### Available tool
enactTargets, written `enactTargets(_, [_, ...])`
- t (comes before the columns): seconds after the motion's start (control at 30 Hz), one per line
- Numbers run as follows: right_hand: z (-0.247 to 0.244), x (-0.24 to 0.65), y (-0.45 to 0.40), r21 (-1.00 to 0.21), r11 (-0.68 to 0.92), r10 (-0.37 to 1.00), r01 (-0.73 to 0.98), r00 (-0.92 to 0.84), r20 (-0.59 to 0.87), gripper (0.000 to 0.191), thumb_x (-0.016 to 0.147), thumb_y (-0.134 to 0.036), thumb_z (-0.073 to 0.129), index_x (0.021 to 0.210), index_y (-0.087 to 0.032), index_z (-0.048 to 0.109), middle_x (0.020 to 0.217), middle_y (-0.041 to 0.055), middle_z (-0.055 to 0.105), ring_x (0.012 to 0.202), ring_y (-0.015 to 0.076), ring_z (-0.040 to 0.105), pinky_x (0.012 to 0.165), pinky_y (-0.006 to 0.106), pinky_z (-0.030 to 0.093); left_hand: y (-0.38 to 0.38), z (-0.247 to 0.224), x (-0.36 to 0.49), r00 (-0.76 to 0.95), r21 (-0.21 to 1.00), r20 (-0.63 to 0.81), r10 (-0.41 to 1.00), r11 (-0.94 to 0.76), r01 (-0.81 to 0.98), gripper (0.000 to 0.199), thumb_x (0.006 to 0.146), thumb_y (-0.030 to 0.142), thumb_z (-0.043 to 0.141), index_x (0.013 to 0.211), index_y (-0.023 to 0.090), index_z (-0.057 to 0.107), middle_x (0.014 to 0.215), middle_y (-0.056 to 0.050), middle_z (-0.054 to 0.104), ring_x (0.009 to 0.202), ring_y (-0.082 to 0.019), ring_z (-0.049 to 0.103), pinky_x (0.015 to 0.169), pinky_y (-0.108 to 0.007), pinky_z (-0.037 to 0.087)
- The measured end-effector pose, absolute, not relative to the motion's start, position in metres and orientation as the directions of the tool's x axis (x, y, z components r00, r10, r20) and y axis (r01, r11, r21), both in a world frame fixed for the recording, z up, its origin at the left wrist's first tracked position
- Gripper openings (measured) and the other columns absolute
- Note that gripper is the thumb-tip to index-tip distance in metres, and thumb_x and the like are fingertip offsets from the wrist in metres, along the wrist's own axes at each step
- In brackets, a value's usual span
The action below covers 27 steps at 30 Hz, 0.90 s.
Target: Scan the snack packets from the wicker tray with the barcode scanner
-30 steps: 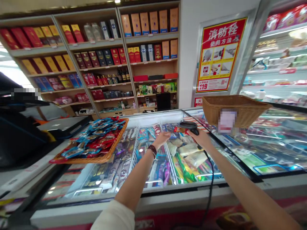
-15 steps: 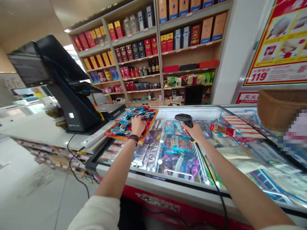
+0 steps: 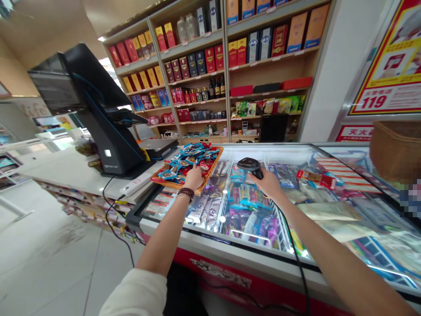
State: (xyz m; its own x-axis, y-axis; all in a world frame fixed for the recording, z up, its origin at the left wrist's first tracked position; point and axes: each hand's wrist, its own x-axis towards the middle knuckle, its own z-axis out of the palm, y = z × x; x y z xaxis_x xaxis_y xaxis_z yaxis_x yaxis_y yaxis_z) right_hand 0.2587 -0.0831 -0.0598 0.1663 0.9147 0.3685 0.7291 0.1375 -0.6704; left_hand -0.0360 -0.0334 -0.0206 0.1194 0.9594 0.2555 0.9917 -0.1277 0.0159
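Left hand's change: 1.0 s ago the left hand (image 3: pixel 193 177) was near the frame's centre, beside the right; 0.5 s ago it was over the snack packets (image 3: pixel 179 169), and now it sits slightly lower, nearer the tray's lower right rim.
Snack packets: blue and red, heaped in the woven tray (image 3: pixel 212 167), left of centre.
Freezer (image 3: pixel 237 250): glass-topped, across the middle and lower right, with wrapped goods inside; a red packet (image 3: pixel 317 179) lies on the glass, right of centre.
Room: shelves (image 3: pixel 263 72) of boxes and bottles across the top, black terminal (image 3: pixel 103 127) at upper left, red poster marked 119 (image 3: pixel 381 103) at upper right.
Left fingers: 1 stretched towards the packets, the others bent; whether they grip a packet I cannot tell.
Right hand (image 3: pixel 268 182): fingers wrapped around the black scanner (image 3: pixel 249 164), its head towards the left, forearm rising from lower right.
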Motion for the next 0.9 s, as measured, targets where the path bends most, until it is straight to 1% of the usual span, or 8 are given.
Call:
enactTargets(0.1, [-0.058, 0.257, -0.085, -0.654, 0.133, 0.915, 0.745, 0.162, 0.370, 0.041, 0.084, -0.059, 0.055, 0.094, -0.020, 0.065, 0.062, 0.0038, 0.067, 0.067, 0.0240, 0.067, 0.058, 0.028, 0.040, -0.039, -0.019, -0.042, 0.158, 0.094, 0.309, 0.938, -0.196, 0.976, 0.028, 0.091, 0.022, 0.050, 0.107, 0.018, 0.072, 0.113, -0.015, 0.071, 0.102, -0.028, 0.068, 0.087, -0.034, 0.050])
enactTargets(0.3, [-0.059, 0.255, -0.084, -0.627, 0.189, 0.896, 0.756, 0.128, 0.424, 0.038, 0.083, -0.058, 0.056, 0.088, -0.021, 0.065, 0.065, 0.0044, 0.068, 0.069, 0.0245, 0.067, 0.058, 0.028, 0.039, -0.044, -0.006, -0.038, -0.182, 0.551, 0.603, 0.777, -0.241, 0.799, 0.037, 0.099, 0.039, 0.041, 0.111, 0.020, 0.070, 0.085, -0.010, 0.074, 0.083, -0.024, 0.071, 0.076, -0.030, 0.049])
enactTargets(0.43, [-0.060, 0.256, -0.085, -0.653, 0.195, 0.892, 0.732, 0.144, 0.428, 0.039, 0.082, -0.059, 0.056, 0.088, -0.022, 0.065, 0.060, 0.0032, 0.066, 0.067, 0.0247, 0.066, 0.057, 0.028, 0.039, -0.038, -0.009, -0.007, -0.220, 0.759, 0.558, 0.800, -0.385, 0.525, 0.038, 0.100, 0.044, 0.037, 0.106, 0.019, 0.065, 0.070, -0.003, 0.068, 0.063, -0.018, 0.067, 0.066, -0.027, 0.050])
enactTargets(0.53, [-0.060, 0.261, -0.086, -0.695, 0.203, 0.894, 0.690, 0.159, 0.419, 0.041, 0.082, -0.062, 0.054, 0.086, -0.022, 0.063, 0.055, 0.0015, 0.062, 0.062, 0.0241, 0.065, 0.057, 0.029, 0.039, -0.027, -0.024, 0.027, -0.170, 0.893, 0.425, 0.889, -0.380, 0.241, 0.030, 0.100, 0.041, 0.040, 0.107, 0.018, 0.059, 0.080, -0.004, 0.070, 0.058, -0.015, 0.067, 0.063, -0.026, 0.053])
enactTargets(0.63, [-0.059, 0.268, -0.090, -0.741, 0.215, 0.887, 0.636, 0.189, 0.420, 0.043, 0.081, -0.065, 0.054, 0.081, -0.022, 0.061, 0.052, 0.0010, 0.061, 0.057, 0.0234, 0.063, 0.057, 0.030, 0.040, -0.015, -0.043, 0.059, -0.089, 0.938, 0.334, 0.938, -0.341, -0.070, 0.022, 0.097, 0.034, 0.046, 0.110, 0.017, 0.054, 0.104, -0.009, 0.072, 0.076, -0.016, 0.073, 0.077, -0.030, 0.057])
enactTargets(0.73, [-0.058, 0.275, -0.095, -0.794, 0.220, 0.878, 0.566, 0.240, 0.415, 0.045, 0.079, -0.066, 0.056, 0.081, -0.022, 0.060, 0.049, 0.0003, 0.059, 0.051, 0.0225, 0.062, 0.055, 0.030, 0.042, -0.009, -0.061, 0.082, -0.012, 0.919, 0.331, 0.944, -0.325, -0.226, 0.020, 0.092, 0.032, 0.054, 0.104, 0.017, 0.057, 0.107, -0.011, 0.072, 0.094, -0.017, 0.072, 0.092, -0.033, 0.053])
enactTargets(0.8, [-0.058, 0.278, -0.097, -0.825, 0.226, 0.874, 0.517, 0.265, 0.406, 0.046, 0.079, -0.068, 0.057, 0.083, -0.022, 0.060, 0.047, -0.0007, 0.057, 0.048, 0.0217, 0.060, 0.054, 0.030, 0.043, -0.009, -0.072, 0.090, 0.024, 0.922, 0.341, 0.940, -0.330, -0.204, 0.020, 0.085, 0.031, 0.062, 0.099, 0.017, 0.061, 0.103, -0.010, 0.073, 0.099, -0.019, 0.070, 0.095, -0.035, 0.052])
enactTargets(0.9, [-0.059, 0.280, -0.099, -0.846, 0.222, 0.867, 0.484, 0.300, 0.399, 0.047, 0.079, -0.069, 0.056, 0.081, -0.022, 0.060, 0.044, -0.0013, 0.055, 0.045, 0.0210, 0.059, 0.053, 0.030, 0.044, -0.012, -0.086, 0.093, 0.085, 0.933, 0.359, 0.930, -0.358, -0.018, 0.013, 0.079, 0.027, 0.065, 0.087, 0.017, 0.068, 0.101, -0.009, 0.074, 0.104, -0.022, 0.068, 0.097, -0.036, 0.050])
